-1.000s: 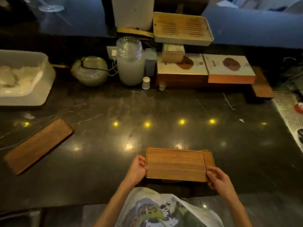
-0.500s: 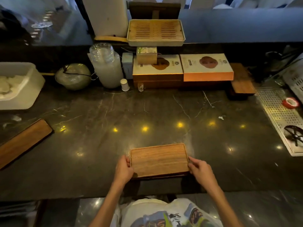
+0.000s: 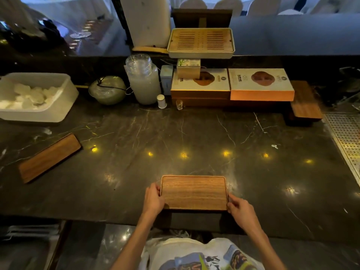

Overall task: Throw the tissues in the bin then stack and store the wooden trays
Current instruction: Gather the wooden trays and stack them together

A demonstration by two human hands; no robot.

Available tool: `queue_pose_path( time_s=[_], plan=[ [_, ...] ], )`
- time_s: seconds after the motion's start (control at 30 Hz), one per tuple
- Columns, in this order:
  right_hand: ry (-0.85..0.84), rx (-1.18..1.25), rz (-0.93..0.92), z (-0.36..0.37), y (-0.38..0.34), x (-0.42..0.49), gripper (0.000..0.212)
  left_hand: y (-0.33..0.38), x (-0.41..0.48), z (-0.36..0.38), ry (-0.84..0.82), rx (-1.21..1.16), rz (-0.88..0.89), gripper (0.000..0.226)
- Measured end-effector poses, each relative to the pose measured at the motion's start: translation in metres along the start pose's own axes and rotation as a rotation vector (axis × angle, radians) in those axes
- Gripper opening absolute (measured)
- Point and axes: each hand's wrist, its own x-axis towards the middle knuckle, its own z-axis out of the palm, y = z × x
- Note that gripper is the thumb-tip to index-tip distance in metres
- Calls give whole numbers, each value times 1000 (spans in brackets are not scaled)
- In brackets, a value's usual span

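A stack of wooden trays (image 3: 194,192) lies squared up near the front edge of the dark marble counter (image 3: 194,139). My left hand (image 3: 153,199) grips its left edge and my right hand (image 3: 238,208) grips its right front corner. Only the top tray's face shows; how many lie beneath is hidden. Another wooden tray (image 3: 49,157) lies alone, at an angle, on the counter's left side. A white bin (image 3: 37,97) holding crumpled white tissues stands at the far left.
Along the back stand a glass jar (image 3: 143,79), a green lidded bowl (image 3: 107,90), flat gift boxes (image 3: 231,84), a slatted tea tray (image 3: 200,42) and a wooden board (image 3: 303,102). A perforated metal drain grid (image 3: 346,141) lines the right edge.
The offset trays between my hands have been pushed into one aligned stack. The view has shifted right and tilted up, and both hands stay on the stack's ends.
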Motion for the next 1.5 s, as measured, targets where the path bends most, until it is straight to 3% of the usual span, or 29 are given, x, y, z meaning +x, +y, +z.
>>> queue_pose_path(
  time_s=[0.13, 0.3, 0.4, 0.7, 0.83, 1.0, 1.1, 1.17, 1.3, 1.5],
  plan=[
    [-10, 95, -6, 1, -4, -5, 45, -4, 0, 2, 29, 4, -17, 28],
    [-74, 341, -10, 5, -14, -5, 68, -1, -1, 9, -12, 11, -23, 42],
    [-143, 440, -4, 9, -20, -8, 66, 2, -1, 12, -2, -11, -23, 47],
    [-126, 437, -5, 18, -26, -7, 61, 5, -2, 10, 83, 94, 4, 13],
    [-99, 412, -16, 19, -28, -8, 59, 2, 0, 7, 10, 55, 16, 20],
    [36, 231, -16, 11, -44, -9, 43, -9, 11, -14, -214, -69, -57, 36],
    [197, 4, -66, 19, -82, -4, 43, -17, 25, -46, -262, -110, -68, 41],
    [184, -60, -109, 33, -122, 4, 44, -25, 36, -77, -248, -115, -61, 37],
    [-26, -151, -262, 83, -224, 23, 39, -51, 69, -158, -188, -125, -88, 38],
    [-330, -320, -418, 183, -374, 33, 41, -116, 128, -293, 55, -170, -279, 55]
  ],
)
